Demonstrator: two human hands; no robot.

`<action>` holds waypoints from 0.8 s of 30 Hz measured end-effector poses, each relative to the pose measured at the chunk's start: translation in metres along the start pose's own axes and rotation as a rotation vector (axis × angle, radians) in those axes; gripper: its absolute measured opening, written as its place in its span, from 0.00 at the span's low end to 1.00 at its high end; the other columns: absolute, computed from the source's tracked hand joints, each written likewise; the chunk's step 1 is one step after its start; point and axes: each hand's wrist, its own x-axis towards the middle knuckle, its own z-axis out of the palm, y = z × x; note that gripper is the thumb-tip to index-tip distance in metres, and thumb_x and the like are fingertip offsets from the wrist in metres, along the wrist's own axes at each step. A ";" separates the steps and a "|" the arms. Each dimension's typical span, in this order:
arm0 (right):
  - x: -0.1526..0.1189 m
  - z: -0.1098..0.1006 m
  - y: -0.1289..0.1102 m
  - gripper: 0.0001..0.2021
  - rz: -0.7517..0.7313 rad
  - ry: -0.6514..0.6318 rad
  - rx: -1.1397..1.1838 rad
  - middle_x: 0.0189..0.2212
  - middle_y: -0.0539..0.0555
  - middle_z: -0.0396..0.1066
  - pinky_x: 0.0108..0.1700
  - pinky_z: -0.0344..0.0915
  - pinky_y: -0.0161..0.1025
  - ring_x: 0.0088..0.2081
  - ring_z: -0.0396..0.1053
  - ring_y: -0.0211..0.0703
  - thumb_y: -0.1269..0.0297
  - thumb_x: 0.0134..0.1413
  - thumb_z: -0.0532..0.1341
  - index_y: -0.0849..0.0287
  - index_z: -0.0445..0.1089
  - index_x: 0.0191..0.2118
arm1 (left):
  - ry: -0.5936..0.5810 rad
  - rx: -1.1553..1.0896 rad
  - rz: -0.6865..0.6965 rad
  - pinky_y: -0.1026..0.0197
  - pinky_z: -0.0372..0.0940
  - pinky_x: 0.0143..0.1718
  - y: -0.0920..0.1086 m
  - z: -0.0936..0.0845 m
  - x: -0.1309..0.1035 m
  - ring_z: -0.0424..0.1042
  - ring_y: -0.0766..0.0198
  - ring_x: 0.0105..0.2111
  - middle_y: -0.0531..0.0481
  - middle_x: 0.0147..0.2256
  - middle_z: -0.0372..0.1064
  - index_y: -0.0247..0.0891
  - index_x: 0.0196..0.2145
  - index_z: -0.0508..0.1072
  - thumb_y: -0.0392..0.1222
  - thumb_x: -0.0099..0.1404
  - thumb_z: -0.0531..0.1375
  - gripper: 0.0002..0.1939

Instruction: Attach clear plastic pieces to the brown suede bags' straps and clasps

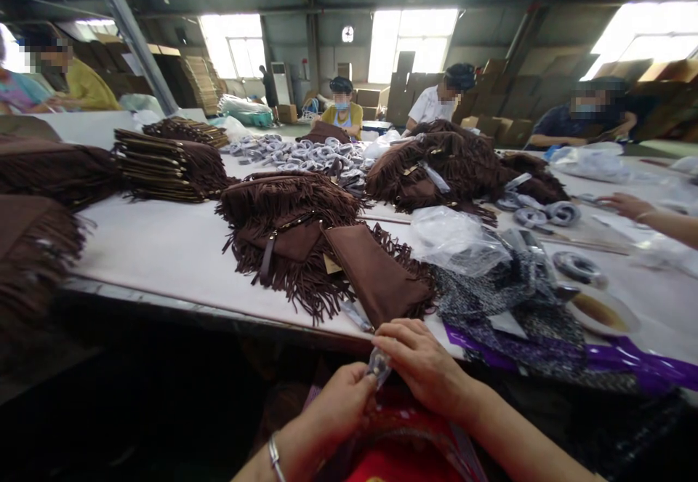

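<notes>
Near the table's front edge, my left hand (346, 398) pinches a small plastic-wrapped piece (379, 366) with something metallic inside. My right hand (419, 358) curls over the same piece from the other side, its fingertips close to the corner of a flat brown pouch (376, 271). This pouch lies against a pile of brown fringed bags (291, 206), one showing a zipper and a wrist strap (267, 260). A tan tag (331, 264) shows beside the pouch. What my right fingertips grip is partly hidden.
Stacked fringed bags (169, 166) stand left, and another heap (436, 166) lies right. Plastic-wrapped coiled straps (299, 153) cover the table's middle. A plastic bag (458, 242), speckled dark fabric (507, 300) and tape roll (603, 311) lie right. A co-worker's hand (627, 206) reaches in.
</notes>
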 end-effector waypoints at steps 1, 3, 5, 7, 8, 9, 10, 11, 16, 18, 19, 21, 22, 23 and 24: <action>0.003 0.000 -0.002 0.18 -0.007 -0.032 -0.028 0.53 0.58 0.69 0.53 0.57 0.48 0.52 0.61 0.52 0.72 0.62 0.57 0.55 0.66 0.57 | 0.015 0.055 0.056 0.64 0.52 0.23 0.002 0.000 0.000 0.57 0.69 0.21 0.56 0.22 0.61 0.37 0.31 0.68 0.59 0.60 0.60 0.20; 0.008 0.002 -0.006 0.15 -0.008 -0.102 -0.061 0.50 0.56 0.72 0.53 0.56 0.48 0.51 0.62 0.52 0.71 0.59 0.61 0.54 0.70 0.52 | 0.043 0.156 0.170 0.63 0.57 0.29 0.006 0.002 -0.001 0.63 0.66 0.28 0.51 0.27 0.67 0.34 0.31 0.71 0.54 0.62 0.59 0.18; 0.011 0.005 -0.008 0.06 -0.002 -0.143 -0.065 0.39 0.53 0.74 0.50 0.57 0.46 0.46 0.64 0.50 0.69 0.57 0.65 0.55 0.73 0.41 | 0.058 0.206 0.193 0.63 0.57 0.29 0.007 0.004 -0.003 0.63 0.65 0.28 0.50 0.27 0.68 0.34 0.28 0.71 0.52 0.62 0.59 0.16; 0.011 0.008 -0.009 0.03 -0.015 -0.138 -0.061 0.32 0.52 0.72 0.47 0.57 0.45 0.42 0.64 0.47 0.67 0.57 0.65 0.56 0.71 0.33 | 0.033 0.163 0.109 0.64 0.54 0.23 0.004 0.004 -0.003 0.61 0.67 0.21 0.53 0.22 0.65 0.36 0.26 0.69 0.55 0.61 0.58 0.18; 0.009 0.010 -0.009 0.04 -0.023 -0.122 -0.061 0.32 0.52 0.72 0.46 0.57 0.45 0.41 0.64 0.47 0.67 0.59 0.64 0.57 0.71 0.32 | 0.001 0.100 0.054 0.64 0.52 0.20 0.002 0.003 -0.003 0.60 0.68 0.18 0.54 0.19 0.63 0.37 0.26 0.68 0.56 0.61 0.58 0.19; 0.006 0.011 -0.008 0.04 -0.031 -0.103 -0.059 0.33 0.53 0.72 0.45 0.57 0.46 0.40 0.63 0.47 0.66 0.60 0.63 0.57 0.70 0.33 | -0.036 0.010 0.002 0.64 0.52 0.19 -0.001 0.003 -0.002 0.58 0.69 0.15 0.55 0.17 0.62 0.37 0.26 0.67 0.56 0.60 0.58 0.18; 0.004 0.012 -0.008 0.04 -0.036 -0.089 -0.053 0.35 0.54 0.71 0.45 0.57 0.47 0.40 0.63 0.47 0.64 0.61 0.62 0.57 0.70 0.34 | -0.067 -0.096 -0.039 0.65 0.53 0.18 -0.004 0.001 -0.001 0.57 0.70 0.14 0.56 0.17 0.61 0.37 0.27 0.67 0.55 0.59 0.59 0.17; 0.001 0.012 -0.007 0.06 -0.040 -0.083 -0.045 0.36 0.55 0.71 0.45 0.58 0.47 0.40 0.63 0.48 0.61 0.61 0.62 0.57 0.70 0.36 | -0.087 -0.207 -0.073 0.66 0.54 0.17 -0.005 0.000 0.001 0.56 0.71 0.14 0.56 0.18 0.61 0.37 0.28 0.68 0.52 0.58 0.61 0.15; -0.009 0.018 -0.004 0.11 -0.057 -0.117 0.000 0.36 0.56 0.70 0.41 0.62 0.46 0.38 0.62 0.49 0.55 0.60 0.62 0.59 0.69 0.36 | -0.203 -0.681 -0.323 0.70 0.53 0.15 -0.007 -0.005 0.011 0.55 0.74 0.14 0.55 0.20 0.61 0.34 0.26 0.68 0.53 0.62 0.58 0.18; -0.011 0.022 -0.003 0.10 -0.070 -0.101 0.006 0.35 0.56 0.69 0.40 0.64 0.46 0.37 0.62 0.48 0.57 0.62 0.60 0.59 0.69 0.35 | -0.219 -0.727 -0.409 0.70 0.52 0.14 -0.007 -0.005 0.015 0.52 0.75 0.13 0.56 0.18 0.57 0.34 0.24 0.67 0.58 0.65 0.53 0.24; -0.012 0.023 -0.002 0.11 -0.076 -0.089 0.010 0.35 0.57 0.69 0.40 0.65 0.47 0.37 0.62 0.48 0.57 0.61 0.60 0.59 0.69 0.35 | -0.221 -0.720 -0.429 0.71 0.51 0.13 -0.007 -0.005 0.017 0.50 0.76 0.12 0.57 0.18 0.56 0.33 0.23 0.66 0.58 0.66 0.53 0.25; -0.015 0.024 0.000 0.11 -0.088 -0.069 0.038 0.35 0.57 0.70 0.41 0.66 0.47 0.38 0.64 0.49 0.56 0.61 0.61 0.59 0.70 0.37 | -0.218 -0.688 -0.436 0.72 0.48 0.13 -0.008 -0.003 0.018 0.47 0.78 0.12 0.59 0.18 0.53 0.33 0.24 0.66 0.53 0.68 0.54 0.22; -0.017 0.023 0.001 0.11 -0.094 -0.054 0.062 0.37 0.58 0.71 0.42 0.67 0.47 0.39 0.64 0.49 0.56 0.61 0.61 0.59 0.70 0.39 | -0.213 -0.676 -0.420 0.72 0.47 0.14 -0.009 -0.003 0.018 0.47 0.78 0.12 0.60 0.18 0.53 0.32 0.26 0.67 0.50 0.68 0.55 0.19; -0.019 0.021 0.003 0.10 -0.096 -0.038 0.084 0.39 0.59 0.71 0.44 0.67 0.47 0.40 0.65 0.49 0.57 0.62 0.60 0.59 0.70 0.41 | -0.203 -0.662 -0.394 0.72 0.47 0.14 -0.010 -0.002 0.018 0.47 0.78 0.13 0.60 0.19 0.53 0.33 0.27 0.68 0.47 0.67 0.56 0.15; -0.022 0.018 0.004 0.10 -0.095 -0.019 0.094 0.41 0.60 0.72 0.46 0.67 0.47 0.42 0.66 0.50 0.59 0.63 0.59 0.59 0.70 0.45 | -0.186 -0.641 -0.361 0.73 0.46 0.15 -0.010 -0.002 0.017 0.47 0.78 0.13 0.60 0.19 0.53 0.33 0.29 0.68 0.45 0.66 0.57 0.12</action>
